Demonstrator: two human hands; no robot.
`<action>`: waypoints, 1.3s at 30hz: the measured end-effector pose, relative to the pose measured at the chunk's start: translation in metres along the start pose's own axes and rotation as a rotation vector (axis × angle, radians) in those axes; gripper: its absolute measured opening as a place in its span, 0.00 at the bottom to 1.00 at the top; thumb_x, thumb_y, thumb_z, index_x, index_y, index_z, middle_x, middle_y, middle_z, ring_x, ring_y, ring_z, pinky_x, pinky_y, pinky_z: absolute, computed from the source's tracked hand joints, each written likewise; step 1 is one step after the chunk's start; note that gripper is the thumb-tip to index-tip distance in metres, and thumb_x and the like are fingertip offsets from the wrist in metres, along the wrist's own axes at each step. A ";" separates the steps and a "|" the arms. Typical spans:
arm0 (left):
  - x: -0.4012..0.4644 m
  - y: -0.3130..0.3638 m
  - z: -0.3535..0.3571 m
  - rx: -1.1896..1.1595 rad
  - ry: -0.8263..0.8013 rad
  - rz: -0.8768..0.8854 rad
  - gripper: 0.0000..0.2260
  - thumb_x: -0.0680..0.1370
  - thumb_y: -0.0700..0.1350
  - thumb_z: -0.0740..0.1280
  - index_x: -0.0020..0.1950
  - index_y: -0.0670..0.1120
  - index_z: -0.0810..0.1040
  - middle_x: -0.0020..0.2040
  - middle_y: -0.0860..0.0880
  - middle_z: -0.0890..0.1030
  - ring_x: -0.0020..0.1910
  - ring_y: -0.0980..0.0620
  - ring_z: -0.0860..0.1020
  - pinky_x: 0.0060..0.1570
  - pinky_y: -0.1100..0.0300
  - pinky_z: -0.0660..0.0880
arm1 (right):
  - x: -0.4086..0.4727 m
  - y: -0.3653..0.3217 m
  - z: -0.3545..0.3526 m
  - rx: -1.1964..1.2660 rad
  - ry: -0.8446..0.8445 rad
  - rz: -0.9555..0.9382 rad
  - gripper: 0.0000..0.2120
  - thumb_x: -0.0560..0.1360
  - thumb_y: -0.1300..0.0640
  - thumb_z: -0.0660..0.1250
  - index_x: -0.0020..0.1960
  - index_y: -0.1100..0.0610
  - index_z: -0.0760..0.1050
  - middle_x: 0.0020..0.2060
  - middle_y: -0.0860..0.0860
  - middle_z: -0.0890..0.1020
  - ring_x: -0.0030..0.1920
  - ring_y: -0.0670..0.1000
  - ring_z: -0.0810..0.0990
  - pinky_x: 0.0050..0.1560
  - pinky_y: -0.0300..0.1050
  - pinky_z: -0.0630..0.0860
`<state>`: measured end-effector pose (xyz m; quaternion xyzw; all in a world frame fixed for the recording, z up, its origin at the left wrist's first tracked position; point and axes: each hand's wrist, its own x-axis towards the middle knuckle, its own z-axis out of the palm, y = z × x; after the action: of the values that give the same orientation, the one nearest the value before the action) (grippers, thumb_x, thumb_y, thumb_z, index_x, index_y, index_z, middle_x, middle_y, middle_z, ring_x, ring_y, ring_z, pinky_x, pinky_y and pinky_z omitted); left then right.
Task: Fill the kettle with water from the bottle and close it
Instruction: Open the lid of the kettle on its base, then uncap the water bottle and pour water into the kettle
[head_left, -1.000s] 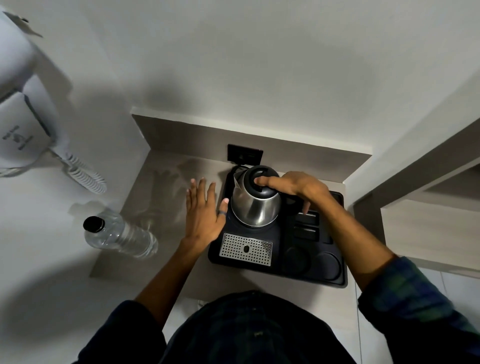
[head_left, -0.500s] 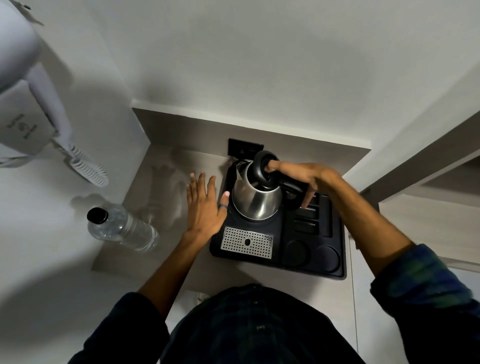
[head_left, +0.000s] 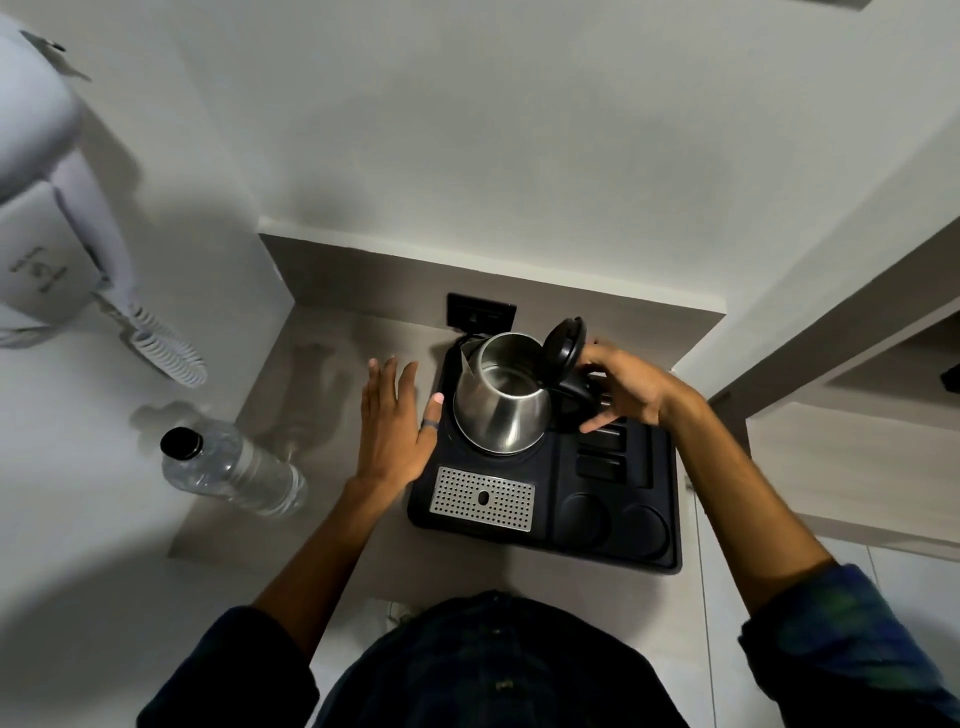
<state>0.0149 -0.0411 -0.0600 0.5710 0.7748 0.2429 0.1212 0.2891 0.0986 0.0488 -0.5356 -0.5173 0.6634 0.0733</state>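
Note:
A steel kettle (head_left: 501, 402) stands on the back left part of a black tray (head_left: 613, 545). Its black lid (head_left: 563, 347) is swung up and back on its hinge, so the inside shows. My right hand (head_left: 626, 387) is at the lid and the black handle, fingers touching the lid's edge. My left hand (head_left: 395, 423) lies flat with fingers apart on the counter, thumb against the tray beside the kettle. A clear water bottle (head_left: 228, 470) with a black cap stands at the left, capped, apart from both hands.
The tray has a perforated metal drip grid (head_left: 482, 499), two round cup recesses and slots at the right. A black wall socket (head_left: 480, 312) sits behind the kettle. A white wall-mounted hair dryer (head_left: 47, 249) with a coiled cord hangs at the left. Walls close in on three sides.
The kettle lid has gone from shut to fully raised, lifted by my right hand. My left hand has stayed flat beside the tray. The bottle has not moved.

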 end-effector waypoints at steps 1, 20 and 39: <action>0.000 0.001 0.000 -0.007 0.000 0.005 0.27 0.85 0.54 0.60 0.79 0.40 0.64 0.81 0.37 0.61 0.83 0.35 0.51 0.80 0.38 0.57 | -0.002 0.002 0.002 0.007 0.017 -0.043 0.41 0.66 0.38 0.73 0.76 0.46 0.65 0.66 0.51 0.75 0.66 0.59 0.76 0.51 0.74 0.82; 0.001 0.001 -0.004 0.016 -0.025 0.066 0.24 0.85 0.52 0.60 0.80 0.48 0.65 0.82 0.39 0.59 0.83 0.36 0.50 0.78 0.40 0.58 | -0.006 0.031 -0.013 -0.876 0.188 -0.735 0.55 0.68 0.46 0.81 0.78 0.32 0.45 0.72 0.61 0.73 0.54 0.63 0.85 0.58 0.64 0.82; -0.013 -0.021 -0.007 0.036 0.005 0.003 0.26 0.85 0.58 0.54 0.81 0.53 0.58 0.83 0.43 0.56 0.84 0.39 0.49 0.78 0.42 0.57 | 0.036 0.073 0.030 0.021 0.441 -0.490 0.36 0.70 0.74 0.75 0.71 0.52 0.70 0.50 0.40 0.86 0.61 0.49 0.84 0.51 0.31 0.79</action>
<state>-0.0013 -0.0593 -0.0658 0.5737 0.7784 0.2305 0.1083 0.2842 0.0704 -0.0334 -0.5253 -0.5955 0.4994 0.3464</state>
